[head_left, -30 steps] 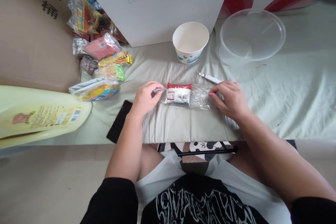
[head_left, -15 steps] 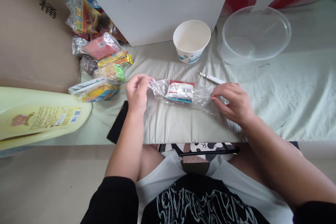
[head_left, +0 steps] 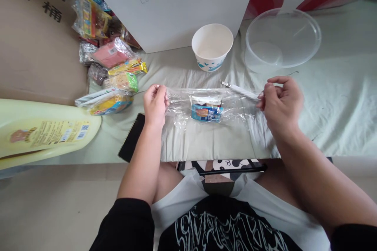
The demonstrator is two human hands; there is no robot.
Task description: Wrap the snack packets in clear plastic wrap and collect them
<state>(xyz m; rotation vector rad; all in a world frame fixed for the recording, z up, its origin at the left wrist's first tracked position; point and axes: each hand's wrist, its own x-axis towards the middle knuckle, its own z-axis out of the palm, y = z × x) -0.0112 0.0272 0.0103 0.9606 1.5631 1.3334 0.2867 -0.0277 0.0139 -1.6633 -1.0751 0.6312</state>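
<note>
Clear plastic film (head_left: 179, 104) stretches between my two hands above the cloth-covered table. My left hand (head_left: 155, 104) pinches its left end, fingers closed. At the right end my right hand (head_left: 281, 104) has its thumb and fingers closed on the film; that hand is slightly blurred. A small snack packet (head_left: 207, 111), white above and blue below, sits in the middle of the film. A white-handled craft knife (head_left: 241, 90) lies on the table, partly behind the film, its handle end close to my right fingers.
A white paper cup (head_left: 212, 49) and a clear plastic tub (head_left: 282, 43) stand behind the film. Wrapped snacks (head_left: 113, 53) pile up at left beside boxes. A black phone (head_left: 131, 137) lies near my left forearm, and a yellow jug (head_left: 50, 129) is on its side.
My right hand has moved right, pulling the film wider and flatter. The packet has turned, so its blue picture side shows instead of the barcode side.
</note>
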